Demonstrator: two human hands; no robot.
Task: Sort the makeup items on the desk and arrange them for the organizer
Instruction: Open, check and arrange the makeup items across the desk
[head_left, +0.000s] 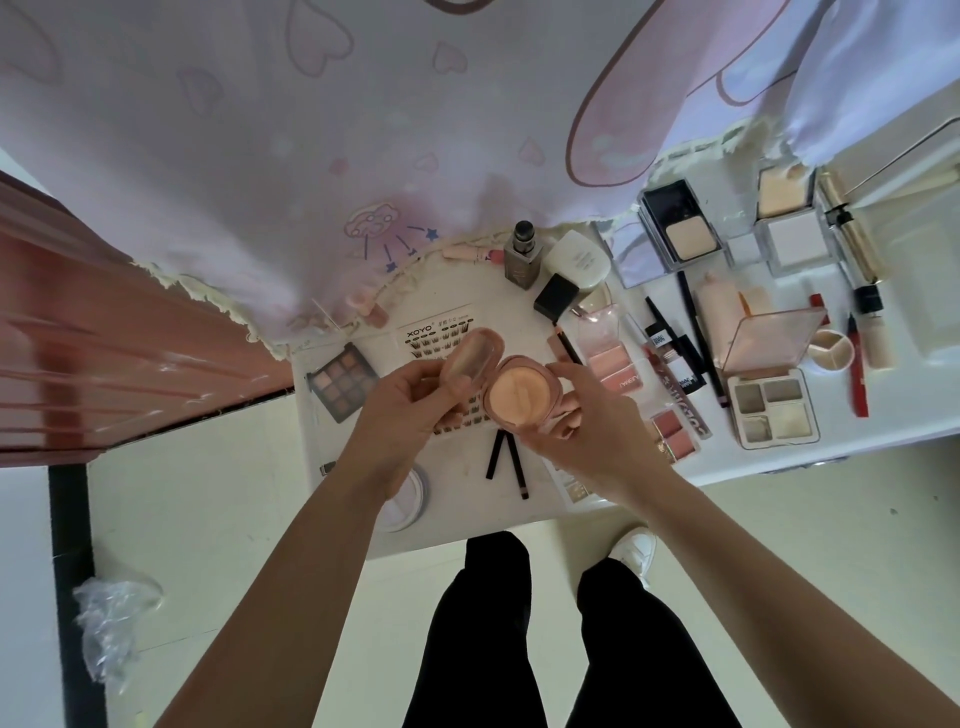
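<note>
Head view, over white bench (893, 395) strewn w/ makeup. Looks early in the sort: no grouping by type yet, w/ palettes, powders and pencils mixed side by side. No organizer made out w/ certainty. Biggest pieces lying open: four-pan palette (774, 410) at right w/ clear lid up, square powder compact (680, 234) at rear, nine-pan shadow palette (343, 382) at left edge. Lash card (434, 332) mid-bench, partly behind the hands. Held up over mid-bench: round pink compact (514, 397), hinged open, peach puff showing. Left hand (410, 395) w/ grip curled round the lid; right hand (587, 415) w/ grip wrapped round the base. Prob. being checked or about to be closed. Smallest bits untouched: two black pencils (506, 462) near front edge, red pen (857, 369) far right. Most of job left.
</note>
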